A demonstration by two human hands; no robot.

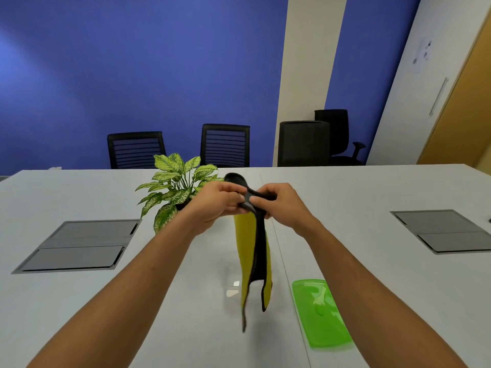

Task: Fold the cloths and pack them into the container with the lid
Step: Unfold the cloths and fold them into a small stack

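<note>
Both hands are raised together above the pale grey table (pixel 79 301), pinching the top edge of a soft cloth that is yellow on one face and black on the other (pixel 253 261). The left hand (pixel 216 204) is gripping the gathered black edge from one side, and the right hand (pixel 279 205) is gripping it from the other, the fingers of the two hands almost touching. The cloth is hanging straight down below the hands in a long narrow fold, clear of the table as far as can be told. Beneath the hanging cloth, a clear plastic container (pixel 231 288) is sitting on the table, faint and partly hidden. Below and to the right of the right hand, a translucent green rectangular lid (pixel 322 317) is lying flat on the table, apart from the container. Just beyond the left hand, a leafy green potted plant (pixel 172 187) is standing.
</note>
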